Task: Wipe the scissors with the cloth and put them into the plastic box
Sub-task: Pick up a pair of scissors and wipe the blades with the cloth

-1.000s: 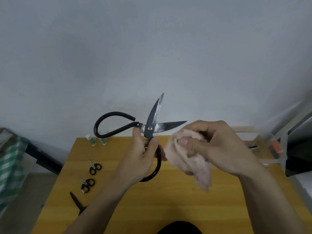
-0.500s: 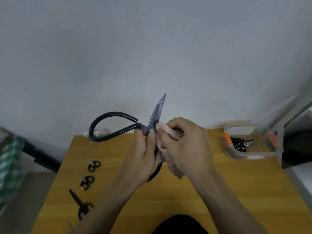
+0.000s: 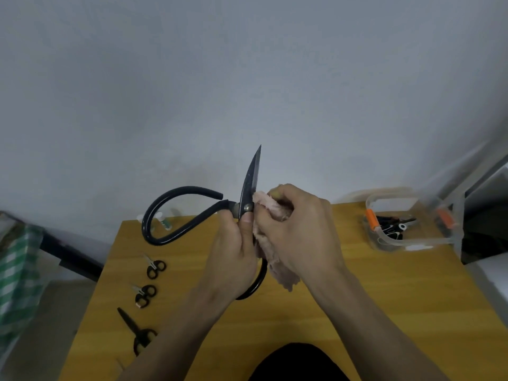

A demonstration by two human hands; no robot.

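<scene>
Three small scissors (image 3: pixel 156 268) lie along the table's (image 3: pixel 384 298) left edge, with bare wood toward the right. Above its middle, the left hand (image 3: pixel 233 251) grips the big black scissors (image 3: pixel 192 224) at the pivot, one dark blade pointing up, loop handles curving left and down. The right hand (image 3: pixel 297 229) clamps a pink cloth (image 3: pixel 275 259) against the other blade. Far right, a clear plastic box (image 3: pixel 412 243) holds black scissors.

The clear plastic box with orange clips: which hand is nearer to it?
Right. The right hand, gripping the pink cloth, is on the side of the plastic box. The left hand, holding the large black scissors, is farther away.
</scene>
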